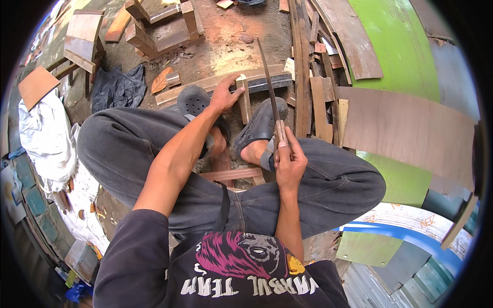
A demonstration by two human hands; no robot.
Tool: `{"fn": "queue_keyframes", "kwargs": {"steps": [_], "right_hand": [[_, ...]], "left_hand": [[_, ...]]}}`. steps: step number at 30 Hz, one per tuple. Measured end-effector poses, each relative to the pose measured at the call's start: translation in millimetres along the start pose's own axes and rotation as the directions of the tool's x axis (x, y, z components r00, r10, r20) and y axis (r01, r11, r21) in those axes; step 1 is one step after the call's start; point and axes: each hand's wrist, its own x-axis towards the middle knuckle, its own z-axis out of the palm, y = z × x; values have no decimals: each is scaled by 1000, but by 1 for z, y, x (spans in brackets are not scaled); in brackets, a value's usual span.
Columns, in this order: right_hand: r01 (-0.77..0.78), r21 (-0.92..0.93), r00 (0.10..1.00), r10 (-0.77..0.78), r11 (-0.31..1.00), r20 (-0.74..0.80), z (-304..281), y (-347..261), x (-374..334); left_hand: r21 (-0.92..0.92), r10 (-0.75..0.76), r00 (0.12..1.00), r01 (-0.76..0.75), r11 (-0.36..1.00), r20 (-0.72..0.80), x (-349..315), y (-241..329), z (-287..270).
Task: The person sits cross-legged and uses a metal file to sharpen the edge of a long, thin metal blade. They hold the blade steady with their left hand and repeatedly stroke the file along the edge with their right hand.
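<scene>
My left hand (226,96) grips a short, narrow wood block (245,102) between thumb and fingers. The block stands between my dark clogs, tilted slightly, its pale cut end upward. Just beyond it lies a dark-faced wooden beam (270,83), with a lighter plank (174,94) along its far side. My right hand (290,163), above my right thigh, is closed around the wooden handle of a long, narrow-bladed tool (270,84). Its dark blade points away from me, tip far beyond the block. The blade shows nearly edge-on, so its exact kind is unclear.
A wooden frame (167,41) and a small wooden stand (82,38) are at the far left. Long boards and offcuts (302,72) lie to the right, beside green sheets (400,46) and a brown panel (411,128). A black plastic bag (119,87) and white sack (46,138) lie left.
</scene>
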Motion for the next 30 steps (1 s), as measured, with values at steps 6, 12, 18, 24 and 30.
{"fn": "queue_keyframes", "kwargs": {"steps": [6, 12, 18, 24, 30], "right_hand": [[80, 48, 997, -80, 996, -2, 8, -2, 3], [54, 41, 999, -54, 998, -1, 3, -8, 4], [64, 20, 998, -64, 998, 19, -1, -3, 3], [-31, -41, 996, 34, 999, 79, -9, -1, -7], [18, -76, 996, -11, 997, 93, 2, 3, -5]], "left_hand": [[73, -24, 996, 18, 997, 83, -11, -15, 1], [-149, -76, 993, 89, 985, 95, 3, -11, -1], [-199, -104, 987, 127, 972, 120, 8, -8, -1], [9, 25, 1000, -25, 1000, -16, 3, -8, -3], [17, 43, 979, -41, 999, -198, 4, 14, -3]]}}
